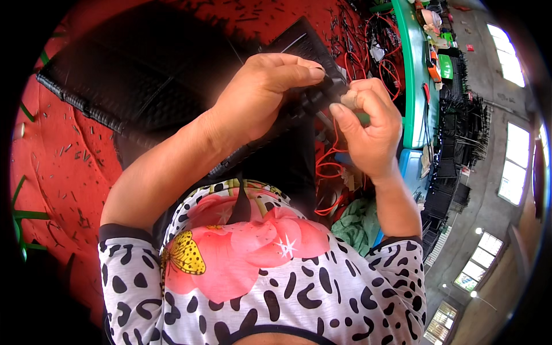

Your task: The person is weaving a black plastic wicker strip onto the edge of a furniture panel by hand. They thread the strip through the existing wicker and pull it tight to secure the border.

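Observation:
A large black woven panel (132, 98), like wicker furniture, lies in front of me and reaches to my lap. My left hand (261, 86) is above its right part, thumb and forefinger pinched on a black strip (332, 87) at the panel's edge. Close by on the right, my right hand (371, 123) has its fingers bent toward the thumb at the same dark strip. What lies between those fingers is too small to make out. Dark loops of the weave sit between the two hands.
Black strip scraps lie scattered over the red floor covering (69, 172). To the right stands a green-edged table (415, 80) bearing small items, with a red cord (329, 167) and tangled strips beside it. A green cloth (357, 224) lies by my right elbow. Stacked black pieces (460, 138) stand beyond.

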Demonstrator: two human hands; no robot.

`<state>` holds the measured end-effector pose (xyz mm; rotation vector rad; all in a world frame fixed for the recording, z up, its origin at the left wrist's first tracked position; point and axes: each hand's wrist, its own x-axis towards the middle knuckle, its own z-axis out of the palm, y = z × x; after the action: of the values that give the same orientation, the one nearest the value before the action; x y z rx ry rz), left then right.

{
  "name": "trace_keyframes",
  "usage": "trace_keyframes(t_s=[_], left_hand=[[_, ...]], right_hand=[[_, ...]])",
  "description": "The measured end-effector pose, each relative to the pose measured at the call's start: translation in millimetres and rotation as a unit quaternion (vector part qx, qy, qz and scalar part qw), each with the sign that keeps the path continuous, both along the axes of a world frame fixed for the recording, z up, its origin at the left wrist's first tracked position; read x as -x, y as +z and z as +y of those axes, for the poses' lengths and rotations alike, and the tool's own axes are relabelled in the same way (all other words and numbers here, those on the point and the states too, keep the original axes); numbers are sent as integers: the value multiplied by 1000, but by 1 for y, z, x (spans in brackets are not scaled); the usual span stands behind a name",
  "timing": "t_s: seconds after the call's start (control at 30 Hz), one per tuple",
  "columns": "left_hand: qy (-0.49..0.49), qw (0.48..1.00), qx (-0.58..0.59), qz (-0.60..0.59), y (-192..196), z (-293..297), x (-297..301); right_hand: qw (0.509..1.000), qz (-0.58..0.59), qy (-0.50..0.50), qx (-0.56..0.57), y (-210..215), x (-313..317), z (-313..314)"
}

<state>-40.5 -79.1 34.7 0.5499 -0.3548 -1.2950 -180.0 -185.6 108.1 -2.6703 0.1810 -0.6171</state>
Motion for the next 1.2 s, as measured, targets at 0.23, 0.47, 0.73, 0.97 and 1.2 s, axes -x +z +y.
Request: trace_keyframes(t_s=[0.23, 0.47, 0.73, 0.97, 1.2], left_hand=[[-61, 983, 12, -174, -3, -3, -29], [-48, 892, -65, -444, 16, -1, -44], [124, 780, -57, -611, 27, 4, -27], [31, 917, -52, -394, 11, 9, -25], [88, 941, -50, -323, 1, 8, -11]], right_hand=[[983, 133, 50, -115, 35, -29, -38], [902, 369, 149, -165, 50, -73, -44], [899, 395, 95, -165, 46, -81, -33], [964, 237, 89, 88, 42, -69, -11], [970, 208, 109, 62, 41, -65, -16]])
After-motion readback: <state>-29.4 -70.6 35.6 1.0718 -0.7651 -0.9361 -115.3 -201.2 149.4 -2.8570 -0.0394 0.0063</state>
